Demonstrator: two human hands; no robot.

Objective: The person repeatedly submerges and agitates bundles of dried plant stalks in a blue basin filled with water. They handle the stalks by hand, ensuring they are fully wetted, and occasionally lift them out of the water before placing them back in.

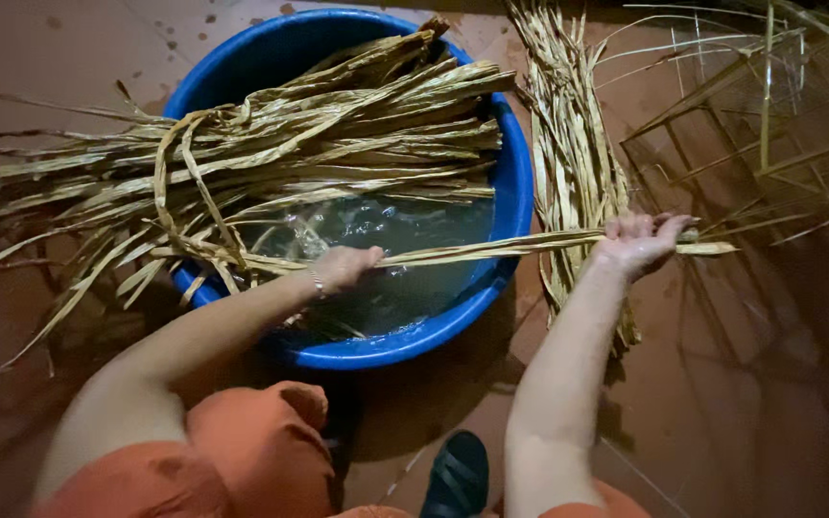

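Over the blue basin (515,192) of water, both my hands, left (343,269) and right (640,242), are closed on one wet straw strip (491,249), while the tied bundle (319,144) across the rim looks unsoaked and a pile (573,153) lies on the floor beside it.

One blue basin (515,182), two bundles of dried leaf strips (338,134), one dark sandal (455,477), one bracelet (318,284), two hands (343,267).

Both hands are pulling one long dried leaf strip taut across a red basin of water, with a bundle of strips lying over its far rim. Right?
Not quite: the basin is blue, not red, as the head view shows. The rest holds: the left hand and right hand stretch one strip across the water, with the bundle over the far rim.
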